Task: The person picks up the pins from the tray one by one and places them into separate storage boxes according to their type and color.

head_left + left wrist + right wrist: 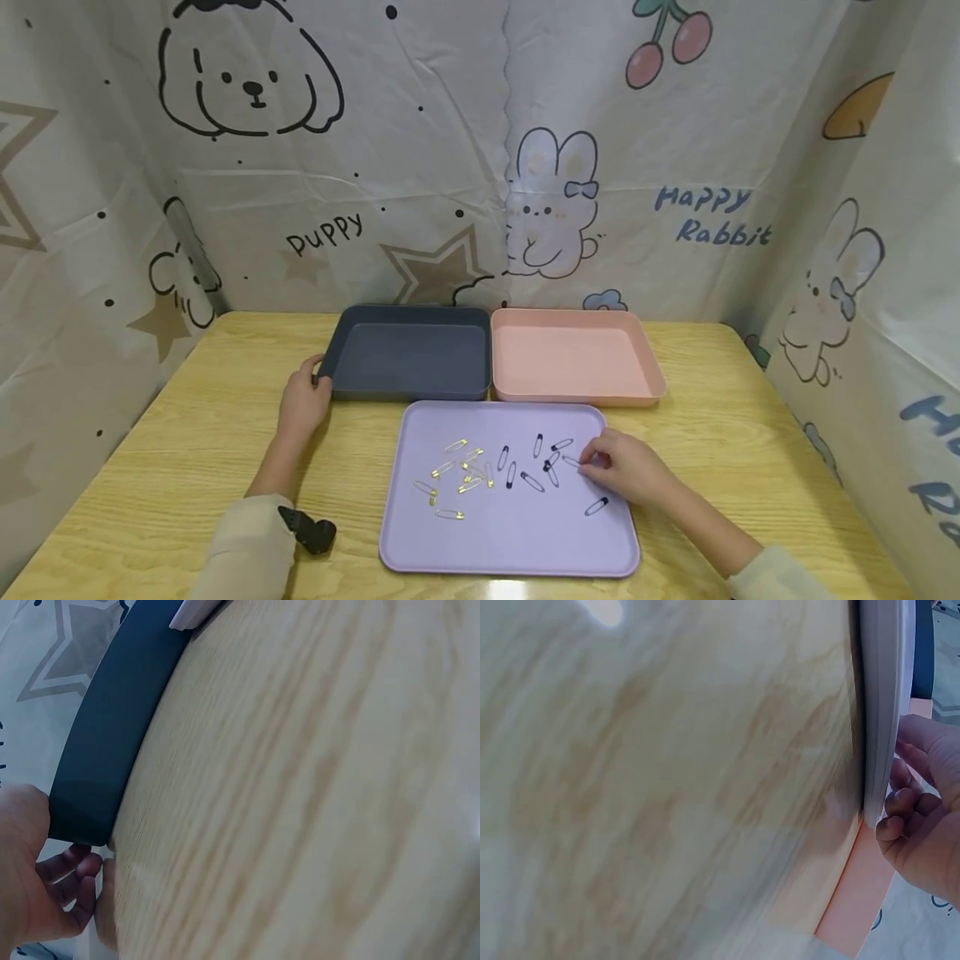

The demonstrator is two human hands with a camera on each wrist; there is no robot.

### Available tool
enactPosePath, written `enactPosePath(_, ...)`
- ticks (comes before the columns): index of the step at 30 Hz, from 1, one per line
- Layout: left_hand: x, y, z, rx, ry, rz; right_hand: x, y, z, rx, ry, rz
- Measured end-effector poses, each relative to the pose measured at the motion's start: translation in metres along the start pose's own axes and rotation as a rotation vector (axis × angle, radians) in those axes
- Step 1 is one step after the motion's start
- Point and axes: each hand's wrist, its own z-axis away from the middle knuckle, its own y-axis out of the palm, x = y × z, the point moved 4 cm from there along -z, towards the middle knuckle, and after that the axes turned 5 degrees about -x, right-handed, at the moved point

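Safety pins lie on a lilac tray [510, 542]: a group of gold safety pins [471, 467] on its left half and several black ones [532, 482] on its right. Over the tray's right side, my right hand [630, 471] pinches the end of a black safety pin [572, 461] between thumb and fingertips. The right wrist view shows that hand [930, 802] at the tray's rim, its other fingers curled and the pin hidden. My left hand [306, 400] holds the left end of a dark grey tray [411, 392]; in the left wrist view its thumb and fingers bend about the tray's end [105, 765].
Right of the dark grey tray and close against it stands a pink tray [577, 392]. Both sit at the back of the wooden table [165, 492], behind the lilac tray. A printed curtain [420, 150] encloses the back and sides. A black strap piece [311, 531] is at the left sleeve.
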Motion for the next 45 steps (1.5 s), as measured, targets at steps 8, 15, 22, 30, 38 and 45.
enactPosePath(8, 0.001, 0.000, 0.001, 0.003, -0.004, 0.001, 0.001, 0.003, -0.005, 0.032, 0.052, -0.007)
enactPosePath(15, -0.001, 0.000, 0.001, -0.002, 0.004, -0.009, 0.006, 0.001, -0.010, 0.061, 0.055, -0.072)
enactPosePath(22, -0.002, -0.001, 0.001, -0.003, -0.008, -0.007, 0.019, -0.009, -0.027, 0.051, 0.070, -0.123)
enactPosePath(30, -0.002, 0.002, -0.004, 0.000, 0.013, 0.000, 0.036, -0.023, -0.060, 0.044, 0.089, -0.166)
enactPosePath(38, 0.001, 0.002, -0.005, 0.009, -0.001, 0.005, 0.060, -0.019, -0.090, 0.033, 0.098, -0.212)
enactPosePath(45, 0.002, 0.001, -0.002, -0.003, -0.002, 0.015, 0.079, -0.008, -0.116, 0.035, 0.106, -0.261)
